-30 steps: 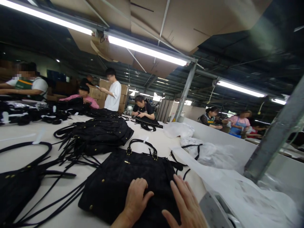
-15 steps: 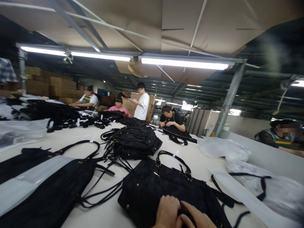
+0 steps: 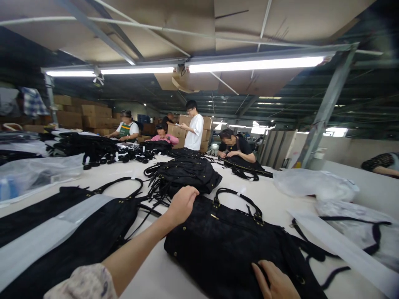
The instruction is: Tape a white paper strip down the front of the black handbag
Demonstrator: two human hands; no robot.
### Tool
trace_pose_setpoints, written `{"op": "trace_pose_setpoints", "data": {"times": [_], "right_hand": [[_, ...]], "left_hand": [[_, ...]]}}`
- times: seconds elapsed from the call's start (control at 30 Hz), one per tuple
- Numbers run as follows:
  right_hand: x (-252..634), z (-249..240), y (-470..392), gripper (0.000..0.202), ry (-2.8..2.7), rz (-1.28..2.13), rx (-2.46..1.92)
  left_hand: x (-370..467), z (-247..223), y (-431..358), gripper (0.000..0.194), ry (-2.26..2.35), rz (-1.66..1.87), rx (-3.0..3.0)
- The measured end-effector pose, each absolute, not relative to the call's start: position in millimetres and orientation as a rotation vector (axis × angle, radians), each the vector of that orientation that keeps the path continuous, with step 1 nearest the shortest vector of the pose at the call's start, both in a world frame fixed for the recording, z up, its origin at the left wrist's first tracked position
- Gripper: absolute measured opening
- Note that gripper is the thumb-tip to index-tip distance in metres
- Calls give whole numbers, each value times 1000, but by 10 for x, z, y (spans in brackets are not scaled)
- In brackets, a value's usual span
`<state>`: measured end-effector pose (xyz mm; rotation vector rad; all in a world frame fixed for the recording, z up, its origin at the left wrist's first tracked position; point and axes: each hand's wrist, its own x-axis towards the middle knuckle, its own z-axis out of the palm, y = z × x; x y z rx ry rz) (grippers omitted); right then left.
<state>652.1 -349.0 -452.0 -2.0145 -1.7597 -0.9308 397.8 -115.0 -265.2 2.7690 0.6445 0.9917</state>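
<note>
Far left of my left hand and well beyond it, a plaid cloth (image 3: 33, 101) hung near stacked cartons (image 3: 96, 114). Closer on that side, a clear plastic bag (image 3: 62, 168) lay on the pale table (image 3: 146, 274), and nearer my forearm spread a black bag (image 3: 90, 228) with a long whitish sheet (image 3: 59, 230) across it, its looped handle (image 3: 116, 180) to the left of my wrist. Beyond these, a dark pile (image 3: 84, 145) lay near a co-worker in a green apron (image 3: 126, 131), with a person in pink (image 3: 162, 138) and another in a white top (image 3: 195, 128) further along. My left hand (image 3: 183, 203) was bent, knuckles up, at the upper left corner of the black handbag (image 3: 230, 245), and a heap of black bags (image 3: 193, 172) sat just beyond it. The handbag lay between my two hands, its carrying handle (image 3: 251, 200) arching away from me. My right hand (image 3: 274, 278) was on its lower right part, fingers loosely bent; with the fingertips of both hands poorly shown, I could not tell whether either gripped anything. Right of that hand were a white strip (image 3: 343, 247), a black strap (image 3: 377, 234) and, further off, crumpled plastic (image 3: 314, 185).
</note>
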Motion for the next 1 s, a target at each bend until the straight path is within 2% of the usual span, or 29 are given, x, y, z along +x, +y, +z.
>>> {"op": "trace_pose_setpoints", "data": {"times": [0.1, 0.2, 0.27, 0.4, 0.53, 0.6, 0.73, 1.0], "right_hand": [[6515, -4514, -3493, 46, -1770, -977, -1965], [6499, -4521, -3493, 42, -1773, -1031, -1871], [6455, -4531, -3485, 39, -1661, -957, -1892], [6335, -4393, -3494, 42, -1320, -464, -2082], [6271, -3849, -3610, 39, -1351, 327, -2131], [6235, -3549, -3674, 42, -1445, 572, -2149], [6117, -3315, -3700, 42, -1558, 402, -2401], [5889, -3555, -3692, 28, -1673, -103, -2675]], "left_hand": [[4031, -2791, -1321, 31, 672, 1017, 2782], [4137, -3268, -1435, 19, 571, 854, 2924], [4192, -3606, -1380, 20, 537, 747, 2996], [4229, -3945, -1161, 26, 518, 685, 3035], [4188, -3903, -1094, 25, 425, 666, 3025], [4152, -3852, -1101, 24, 372, 650, 3013], [4058, -3702, -1095, 22, 287, 574, 2980], [3985, -3222, -1324, 40, 263, 356, 2988]]}}
